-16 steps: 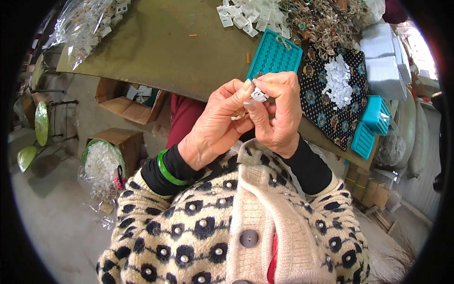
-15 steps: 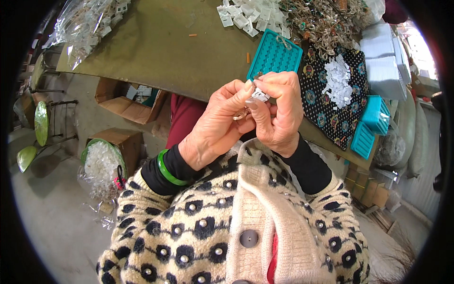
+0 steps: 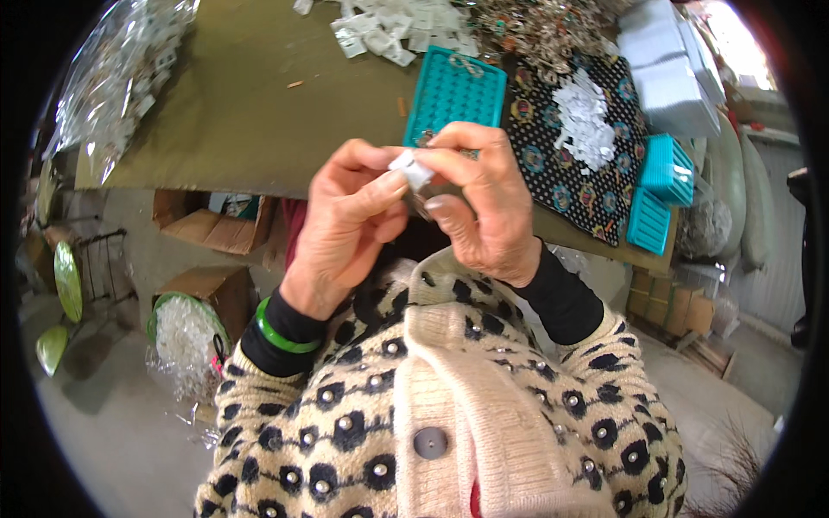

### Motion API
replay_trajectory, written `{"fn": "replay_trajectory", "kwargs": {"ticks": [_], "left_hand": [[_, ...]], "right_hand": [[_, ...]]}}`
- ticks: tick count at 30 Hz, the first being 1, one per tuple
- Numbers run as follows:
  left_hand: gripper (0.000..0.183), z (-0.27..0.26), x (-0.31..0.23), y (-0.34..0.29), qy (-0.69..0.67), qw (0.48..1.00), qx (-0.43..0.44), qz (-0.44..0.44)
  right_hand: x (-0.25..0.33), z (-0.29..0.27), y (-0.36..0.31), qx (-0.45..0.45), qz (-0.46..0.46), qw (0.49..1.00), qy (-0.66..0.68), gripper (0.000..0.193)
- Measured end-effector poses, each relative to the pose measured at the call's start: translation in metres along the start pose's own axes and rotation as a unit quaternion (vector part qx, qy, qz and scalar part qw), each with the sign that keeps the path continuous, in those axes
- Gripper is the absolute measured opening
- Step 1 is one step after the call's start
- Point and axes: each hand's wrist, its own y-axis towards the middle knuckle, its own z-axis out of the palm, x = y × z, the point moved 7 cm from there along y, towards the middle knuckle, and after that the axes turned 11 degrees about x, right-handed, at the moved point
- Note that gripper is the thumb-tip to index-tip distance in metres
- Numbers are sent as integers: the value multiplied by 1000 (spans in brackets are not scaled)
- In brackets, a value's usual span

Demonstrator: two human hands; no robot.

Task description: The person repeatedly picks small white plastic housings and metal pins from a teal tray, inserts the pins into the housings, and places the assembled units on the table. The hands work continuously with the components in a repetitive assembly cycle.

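My left hand [image 3: 335,226] pinches a small white plastic card [image 3: 413,171] between thumb and fingers, above the table's near edge. At the card's right side, my right hand [image 3: 494,203] has its index finger against it, thumb bent below. A thin brownish strand [image 3: 423,204] hangs under the card between the hands; its exact kind is blurred. What the right fingers grip is partly hidden. Just beyond the hands lies a teal ridged tray [image 3: 462,91], with a pale loop [image 3: 466,66] at its far edge.
Right of the tray, a dark patterned cloth [image 3: 577,192] bears a pile of small white pieces [image 3: 585,121]. Tangled jewellery-like strands [image 3: 553,30] and clear cards [image 3: 401,30] lie at the back. Teal baskets [image 3: 665,173] stand at right; a clear bag [image 3: 121,82] lies far left.
Both hands have shifted left and parted slightly. The white card now shows more fully in the left fingers. The view has moved, so the table things appear farther left.
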Motion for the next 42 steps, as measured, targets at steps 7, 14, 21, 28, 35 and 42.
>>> {"fn": "replay_trajectory", "kwargs": {"ticks": [7, 14, 21, 28, 35, 42], "left_hand": [[17, 6, -19, 2, 127, 988, 6, 92], [23, 10, -6, 5, 115, 992, 20, 40], [24, 3, 13, 9, 77, 997, 7, -24], [24, 5, 21, 9, 59, 997, 15, -39], [24, 5, 21, 3, 9, 998, -5, -62], [21, 6, 19, -2, 3, 997, -18, -71]], "right_hand": [[-71, -81, -52, -84, 160, 949, -258, 10], [-100, -81, -71, 18, 192, 930, -313, 12], [-99, -80, -65, 20, 185, 920, -345, 9], [-67, -64, -51, -77, 221, 970, 69, 3], [-29, -15, -21, -65, 96, 979, 166, 5], [-24, -5, -14, -44, 101, 981, 161, 5]]}}
